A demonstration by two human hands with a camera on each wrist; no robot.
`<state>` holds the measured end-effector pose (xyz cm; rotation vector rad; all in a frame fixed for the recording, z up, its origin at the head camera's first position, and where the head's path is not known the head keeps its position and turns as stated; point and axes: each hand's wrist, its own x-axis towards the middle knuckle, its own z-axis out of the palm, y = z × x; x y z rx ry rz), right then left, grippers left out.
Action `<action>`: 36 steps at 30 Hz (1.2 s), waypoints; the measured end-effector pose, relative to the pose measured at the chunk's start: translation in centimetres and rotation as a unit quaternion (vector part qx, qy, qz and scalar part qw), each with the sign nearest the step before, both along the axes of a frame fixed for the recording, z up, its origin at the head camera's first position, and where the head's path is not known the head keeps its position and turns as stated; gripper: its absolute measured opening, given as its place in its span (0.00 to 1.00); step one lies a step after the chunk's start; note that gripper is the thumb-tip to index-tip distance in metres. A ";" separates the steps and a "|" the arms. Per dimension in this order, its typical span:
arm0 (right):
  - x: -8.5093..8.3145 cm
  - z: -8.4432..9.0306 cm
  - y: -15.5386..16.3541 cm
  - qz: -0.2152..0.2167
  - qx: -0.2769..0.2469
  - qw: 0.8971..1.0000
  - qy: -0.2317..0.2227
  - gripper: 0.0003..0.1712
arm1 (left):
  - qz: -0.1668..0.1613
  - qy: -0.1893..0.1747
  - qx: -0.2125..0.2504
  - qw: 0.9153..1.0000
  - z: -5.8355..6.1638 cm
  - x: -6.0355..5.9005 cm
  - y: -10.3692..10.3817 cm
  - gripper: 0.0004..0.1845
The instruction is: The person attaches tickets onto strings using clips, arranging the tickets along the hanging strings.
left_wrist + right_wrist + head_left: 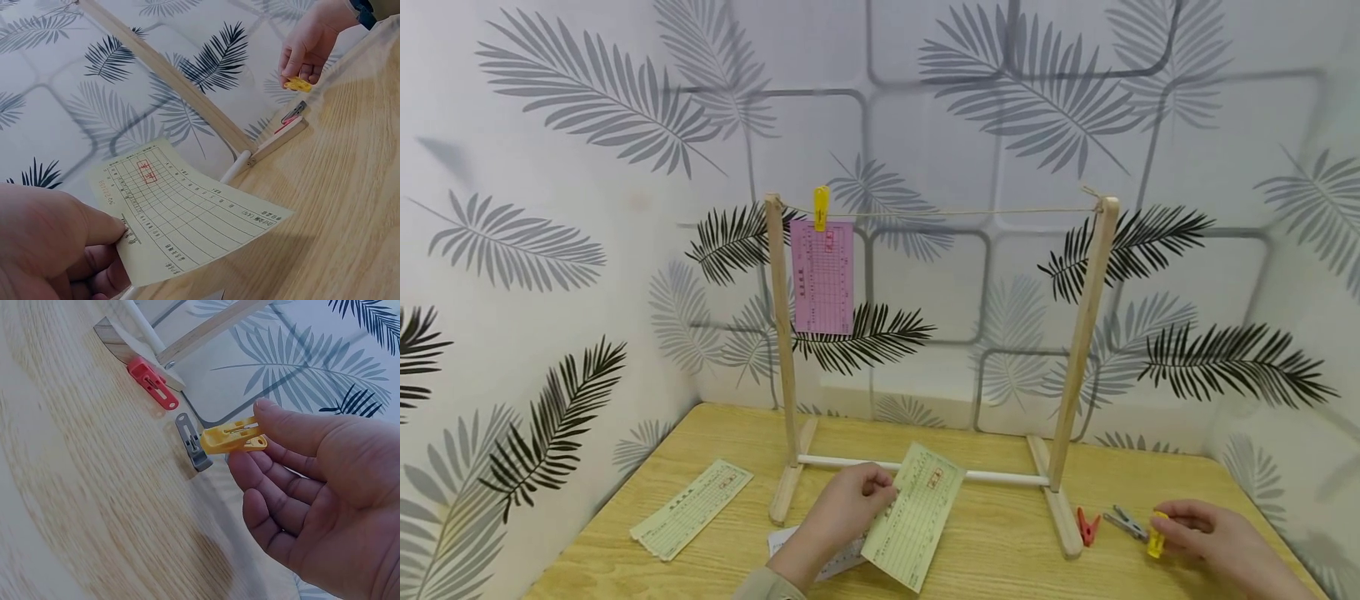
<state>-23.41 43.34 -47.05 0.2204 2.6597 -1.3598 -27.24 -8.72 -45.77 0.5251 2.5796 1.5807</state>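
My left hand (848, 510) pinches a pale yellow-green printed slip (916, 515) by its left edge, thumb on top. In the left wrist view the slip (181, 212) bends a little and bears a red stamp mark. At the right, my right hand (1213, 537) holds a yellow clothespin (234, 436) between thumb and fingers, above the table. Close by lie a grey clothespin (192, 442) and a red clothespin (152, 384). A pink slip (822, 279) hangs from the string, under another yellow clothespin (822, 208).
A wooden frame with a right post (1084, 346) and left post (781, 333) carries the string (947, 212); a white bar (1000, 477) joins its feet. Several yellow-green slips (692, 508) lie on the table's left. A white paper (842, 560) lies partly under my left hand.
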 end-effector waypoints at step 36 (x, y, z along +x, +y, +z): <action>0.0 2.8 -2.7 0.003 -0.057 0.998 0.041 0.37 | 0.049 0.026 0.085 0.995 1.7 0.0 -0.3 0.06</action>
